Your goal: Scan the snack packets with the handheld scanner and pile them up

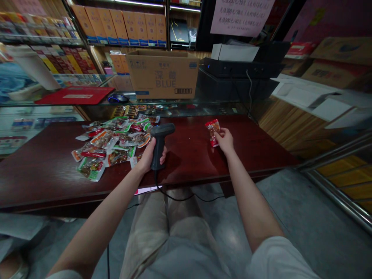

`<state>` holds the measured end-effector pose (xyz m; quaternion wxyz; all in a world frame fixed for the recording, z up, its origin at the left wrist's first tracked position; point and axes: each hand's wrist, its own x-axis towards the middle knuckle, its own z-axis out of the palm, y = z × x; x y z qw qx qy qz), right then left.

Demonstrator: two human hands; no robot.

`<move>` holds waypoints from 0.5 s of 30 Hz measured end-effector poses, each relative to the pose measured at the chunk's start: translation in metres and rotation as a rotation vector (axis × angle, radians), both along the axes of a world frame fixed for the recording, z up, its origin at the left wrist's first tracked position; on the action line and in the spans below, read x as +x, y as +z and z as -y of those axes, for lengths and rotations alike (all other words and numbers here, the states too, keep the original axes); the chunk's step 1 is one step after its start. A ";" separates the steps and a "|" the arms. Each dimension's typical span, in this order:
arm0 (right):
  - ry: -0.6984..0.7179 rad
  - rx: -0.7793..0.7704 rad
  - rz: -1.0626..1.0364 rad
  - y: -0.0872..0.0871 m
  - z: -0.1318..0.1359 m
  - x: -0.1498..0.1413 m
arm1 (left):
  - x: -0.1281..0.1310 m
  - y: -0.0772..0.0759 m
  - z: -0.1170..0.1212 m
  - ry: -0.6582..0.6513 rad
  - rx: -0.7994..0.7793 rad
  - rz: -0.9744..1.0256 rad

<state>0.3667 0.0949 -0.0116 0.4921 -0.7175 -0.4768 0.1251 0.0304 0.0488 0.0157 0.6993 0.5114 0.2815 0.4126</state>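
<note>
My left hand [149, 155] is wrapped round the grip of a dark handheld barcode scanner [160, 140], whose head points right over the dark red wooden table [188, 155]. Its cable drops off the table's near edge. My right hand [224, 140] pinches a small red snack packet [213, 131] just above the table, to the right of the scanner. A heap of several small snack packets [112, 141] lies on the table left of the scanner, close to my left hand.
A glass counter [203, 101] behind the table carries a cardboard box [162, 73], a computer mouse [117, 98], a red mat [75, 95] and a black printer [241, 68]. Shelves of boxed goods fill the back. A metal rail [334, 190] runs at the right.
</note>
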 end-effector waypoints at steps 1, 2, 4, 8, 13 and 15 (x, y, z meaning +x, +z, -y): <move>-0.022 -0.012 0.017 0.000 0.003 0.007 | -0.002 -0.002 0.001 0.008 0.000 0.001; -0.041 -0.026 0.045 0.001 0.007 0.012 | -0.004 -0.003 0.002 0.020 0.001 0.008; -0.076 -0.064 0.115 0.002 0.011 0.022 | -0.007 -0.002 0.004 0.038 0.004 0.027; -0.121 -0.162 0.205 0.003 0.012 0.035 | -0.014 0.006 0.003 0.067 0.002 0.049; -0.150 -0.237 0.268 0.003 0.008 0.041 | -0.031 0.019 -0.010 0.105 0.011 0.005; -0.206 -0.240 0.351 0.005 0.009 0.037 | -0.038 0.020 -0.017 0.094 0.010 -0.010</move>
